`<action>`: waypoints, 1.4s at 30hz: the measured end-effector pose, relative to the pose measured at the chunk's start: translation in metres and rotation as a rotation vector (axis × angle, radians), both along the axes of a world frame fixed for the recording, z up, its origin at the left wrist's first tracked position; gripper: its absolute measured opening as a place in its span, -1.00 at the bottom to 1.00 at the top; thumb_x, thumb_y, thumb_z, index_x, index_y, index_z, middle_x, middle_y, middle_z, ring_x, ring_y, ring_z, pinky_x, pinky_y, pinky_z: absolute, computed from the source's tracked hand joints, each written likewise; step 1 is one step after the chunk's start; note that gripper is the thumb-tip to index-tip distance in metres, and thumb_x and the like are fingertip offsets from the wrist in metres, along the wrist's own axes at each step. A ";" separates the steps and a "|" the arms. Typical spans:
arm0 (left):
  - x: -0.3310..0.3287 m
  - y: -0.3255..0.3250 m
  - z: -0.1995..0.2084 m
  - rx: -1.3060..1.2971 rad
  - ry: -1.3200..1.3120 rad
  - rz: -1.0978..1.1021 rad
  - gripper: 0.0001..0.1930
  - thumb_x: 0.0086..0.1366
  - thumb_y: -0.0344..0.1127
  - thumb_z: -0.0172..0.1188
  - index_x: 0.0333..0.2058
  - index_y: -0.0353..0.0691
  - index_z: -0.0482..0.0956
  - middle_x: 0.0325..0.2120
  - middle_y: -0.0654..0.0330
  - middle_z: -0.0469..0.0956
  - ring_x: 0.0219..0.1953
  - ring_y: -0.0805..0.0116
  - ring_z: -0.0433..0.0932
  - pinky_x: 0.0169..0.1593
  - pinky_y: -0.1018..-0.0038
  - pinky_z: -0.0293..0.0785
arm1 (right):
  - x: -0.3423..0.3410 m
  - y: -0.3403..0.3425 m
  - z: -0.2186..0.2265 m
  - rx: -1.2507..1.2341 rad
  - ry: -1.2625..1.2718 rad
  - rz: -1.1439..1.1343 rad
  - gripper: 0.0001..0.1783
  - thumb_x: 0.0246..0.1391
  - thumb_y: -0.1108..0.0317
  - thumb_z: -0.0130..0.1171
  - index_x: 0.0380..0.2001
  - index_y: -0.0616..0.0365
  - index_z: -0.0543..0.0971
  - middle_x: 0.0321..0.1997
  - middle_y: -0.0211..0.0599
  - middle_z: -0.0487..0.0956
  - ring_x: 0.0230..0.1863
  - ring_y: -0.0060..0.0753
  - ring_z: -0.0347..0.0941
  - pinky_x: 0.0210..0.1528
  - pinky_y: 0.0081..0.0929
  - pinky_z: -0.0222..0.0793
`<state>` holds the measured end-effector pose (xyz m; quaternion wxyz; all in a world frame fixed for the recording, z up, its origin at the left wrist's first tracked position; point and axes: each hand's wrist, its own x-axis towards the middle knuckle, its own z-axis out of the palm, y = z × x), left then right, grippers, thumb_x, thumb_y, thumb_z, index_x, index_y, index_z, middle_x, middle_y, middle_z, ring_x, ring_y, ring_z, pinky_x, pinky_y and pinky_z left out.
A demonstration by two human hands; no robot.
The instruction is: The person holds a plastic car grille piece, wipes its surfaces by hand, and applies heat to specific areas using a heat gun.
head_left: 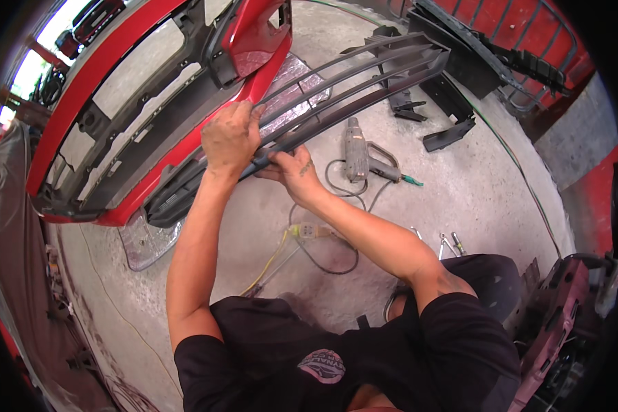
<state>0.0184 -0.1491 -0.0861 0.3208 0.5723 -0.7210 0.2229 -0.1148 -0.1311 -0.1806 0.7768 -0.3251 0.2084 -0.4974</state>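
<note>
A long black slatted car grille (343,117) is held up in front of me, slanting from lower left to upper right. My left hand (230,137) is closed around its slats near the middle. Just to the right and lower, my right hand (296,173) grips the lower edge, thumb on top and fingers partly hidden beneath. Beyond the left hand lies a red car bumper (257,41) with black inner panels. The grille's left end overlaps the bumper's near edge; whether they are joined I cannot tell.
On the concrete floor lie a grey corded power tool (356,147), a dark-handled tool with a green tip (386,169) and a power socket block (310,231) on a yellow cord. Silvery sheeting (147,240) is under the bumper. Black plastic parts (450,137) lie at upper right, hand tools (453,244) by my knee.
</note>
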 end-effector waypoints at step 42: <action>0.035 0.010 0.000 0.461 0.358 -0.212 -0.54 0.29 -0.11 0.33 0.07 -0.26 0.57 -0.11 -0.15 0.65 -0.05 -0.11 0.64 0.01 0.12 0.52 | -0.057 -0.060 0.010 -0.131 0.344 -0.069 -0.60 0.28 0.26 -0.05 0.11 0.23 0.40 -0.10 -0.14 0.64 -0.19 -0.21 0.69 -0.23 -0.26 0.71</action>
